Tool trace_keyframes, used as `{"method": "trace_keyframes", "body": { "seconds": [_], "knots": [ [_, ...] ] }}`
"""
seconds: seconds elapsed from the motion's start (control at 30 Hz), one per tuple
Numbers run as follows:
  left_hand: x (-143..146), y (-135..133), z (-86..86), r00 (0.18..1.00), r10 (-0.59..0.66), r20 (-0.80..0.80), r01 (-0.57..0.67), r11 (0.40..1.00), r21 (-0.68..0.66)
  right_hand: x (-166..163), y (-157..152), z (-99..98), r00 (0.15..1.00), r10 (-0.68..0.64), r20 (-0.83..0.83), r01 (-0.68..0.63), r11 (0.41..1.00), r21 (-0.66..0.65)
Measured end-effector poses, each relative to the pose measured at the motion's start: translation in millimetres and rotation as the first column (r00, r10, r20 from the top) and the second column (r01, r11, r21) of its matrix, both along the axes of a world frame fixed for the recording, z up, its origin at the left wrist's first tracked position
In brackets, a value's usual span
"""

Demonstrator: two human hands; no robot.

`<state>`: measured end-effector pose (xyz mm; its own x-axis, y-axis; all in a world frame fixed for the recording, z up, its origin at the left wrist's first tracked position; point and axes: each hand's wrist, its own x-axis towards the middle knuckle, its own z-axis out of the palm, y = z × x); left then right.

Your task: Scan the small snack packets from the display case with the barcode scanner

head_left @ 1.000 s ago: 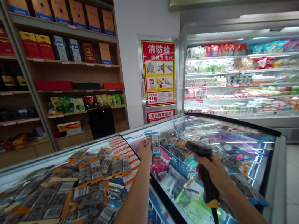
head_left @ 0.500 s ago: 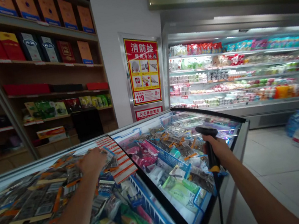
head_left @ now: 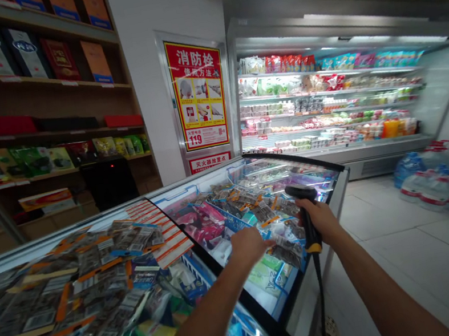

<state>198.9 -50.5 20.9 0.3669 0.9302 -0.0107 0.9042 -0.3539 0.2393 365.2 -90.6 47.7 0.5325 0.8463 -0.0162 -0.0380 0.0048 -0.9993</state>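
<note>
Item 1, left hand (head_left: 249,245): reaches out over the right-hand compartment of the chest freezer (head_left: 301,162), near its front edge. Palm down, fingers curled onto the goods; the grip is seen from behind, so I cannot tell whether it pinches anything. Nearest thing: a dark packet (head_left: 286,251) just beside the fingertips, possibly touching them.

Item 2, right hand (head_left: 324,219): grip pressed together round the handle of a black barcode scanner (head_left: 301,196). The scanner is held upright above the freezer's front right edge, its head turned toward the compartment and its yellow-banded base below the fist. A cable (head_left: 319,290) hangs straight down from it along the freezer's front wall.

Item 3, freezer contents: mixed packets in the right compartment, pink ones toward the middle divider; a heap of barcode-labelled sachets (head_left: 76,287) covering the left half.

Item 4, surroundings: red fire-hydrant poster (head_left: 199,100) on the wall behind the far edge; lit open chiller (head_left: 327,109) to its right; bottled-water packs (head_left: 448,180) on the floor; wooden shelves (head_left: 41,90) at left
</note>
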Motion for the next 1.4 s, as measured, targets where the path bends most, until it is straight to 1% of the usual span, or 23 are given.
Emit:
{"method": "trace_keyframes", "body": {
  "seconds": [0.1, 0.17, 0.23, 0.33, 0.4, 0.5, 0.57, 0.6, 0.63, 0.7, 0.77, 0.8, 0.83, 0.9, 0.97, 1.0, 1.03, 1.1, 1.17, 1.2, 1.27, 1.33, 1.4],
  "knots": [
    [29, 3, -20.4, 0.997, -0.032, 0.072, 0.034, 0.999, -0.025, 2, -2, -2.5, 1.0, -0.006, 0.01, 0.006, 1.0, -0.004],
    [34, 16, -28.9, 0.988, -0.016, 0.153, 0.029, 0.996, -0.079, 1, -2, -4.2, 1.0, 0.0, 0.015, 0.0, 1.0, -0.005],
    [32, 35, -32.3, 0.97, 0.002, 0.243, 0.038, 0.986, -0.161, -1, 1, -6.3, 1.0, 0.014, 0.019, -0.013, 1.0, -0.006],
    [20, 63, -28.8, 0.937, 0.033, 0.348, 0.05, 0.973, -0.226, -5, 9, -10.7, 0.999, 0.04, 0.024, -0.04, 0.999, -0.005],
    [8, 78, -23.4, 0.92, 0.063, 0.387, 0.024, 0.976, -0.217, -9, 15, -14.1, 0.998, 0.054, 0.023, -0.054, 0.998, -0.008],
    [-15, 98, -17.3, 0.857, 0.136, 0.497, -0.016, 0.971, -0.237, -14, 21, -18.2, 0.998, 0.066, 0.014, -0.065, 0.998, -0.021],
    [-31, 110, -15.9, 0.839, 0.166, 0.519, -0.036, 0.967, -0.251, -13, 23, -19.1, 0.998, 0.062, -0.003, -0.062, 0.998, -0.03],
    [-38, 113, -15.7, 0.85, 0.172, 0.499, -0.062, 0.972, -0.228, -11, 22, -18.7, 0.998, 0.054, -0.015, -0.054, 0.998, -0.033],
    [-43, 115, -15.5, 0.87, 0.176, 0.461, -0.109, 0.98, -0.168, -8, 21, -17.7, 0.999, 0.039, -0.026, -0.04, 0.999, -0.036],
    [-43, 113, -14.6, 0.9, 0.174, 0.4, -0.208, 0.977, 0.042, 1, 17, -13.9, 0.999, -0.001, -0.045, -0.001, 0.999, -0.036],
    [-25, 101, -13.1, 0.918, 0.107, 0.382, -0.218, 0.94, 0.261, 13, 11, -8.4, 0.998, -0.037, -0.057, 0.036, 0.999, -0.026],
    [-9, 93, -12.6, 0.929, 0.021, 0.369, -0.152, 0.932, 0.329, 18, 8, -5.3, 0.997, -0.045, -0.061, 0.044, 0.999, -0.018],
    [10, 84, -12.6, 0.938, -0.071, 0.338, -0.059, 0.932, 0.359, 24, 5, -2.2, 0.997, -0.05, -0.064, 0.05, 0.999, -0.011],
    [56, 67, -14.8, 0.939, -0.213, 0.271, 0.103, 0.923, 0.371, 33, -2, 3.6, 0.996, -0.057, -0.067, 0.057, 0.998, 0.001],
    [99, 58, -20.1, 0.899, -0.395, 0.19, 0.309, 0.878, 0.366, 42, -10, 7.7, 0.995, -0.072, -0.066, 0.072, 0.997, 0.003],
    [116, 58, -23.5, 0.88, -0.45, 0.152, 0.375, 0.854, 0.36, 47, -15, 8.8, 0.995, -0.078, -0.066, 0.079, 0.997, 0.001],
    [129, 60, -27.1, 0.878, -0.464, 0.12, 0.404, 0.852, 0.334, 51, -18, 9.4, 0.994, -0.084, -0.067, 0.084, 0.996, -0.004],
    [137, 73, -33.6, 0.902, -0.426, 0.069, 0.403, 0.888, 0.221, 60, -24, 9.2, 0.993, -0.085, -0.077, 0.084, 0.996, -0.013],
    [125, 91, -37.0, 0.929, -0.368, 0.037, 0.361, 0.925, 0.119, 66, -27, 7.8, 0.993, -0.075, -0.09, 0.074, 0.997, -0.017],
    [112, 100, -37.0, 0.936, -0.35, 0.027, 0.345, 0.932, 0.111, 68, -27, 7.1, 0.993, -0.068, -0.095, 0.067, 0.998, -0.014],
    [81, 113, -33.0, 0.951, -0.31, 0.009, 0.307, 0.944, 0.122, 68, -24, 6.2, 0.994, -0.046, -0.099, 0.047, 0.999, 0.004],
    [46, 119, -23.9, 0.941, -0.337, 0.008, 0.333, 0.933, 0.135, 61, -20, 6.5, 0.995, -0.017, -0.1, 0.02, 0.999, 0.027],
    [13, 116, -11.1, 0.932, -0.361, 0.045, 0.344, 0.915, 0.21, 49, -14, 7.7, 0.995, 0.014, -0.095, -0.011, 1.0, 0.029]
  ]
}}
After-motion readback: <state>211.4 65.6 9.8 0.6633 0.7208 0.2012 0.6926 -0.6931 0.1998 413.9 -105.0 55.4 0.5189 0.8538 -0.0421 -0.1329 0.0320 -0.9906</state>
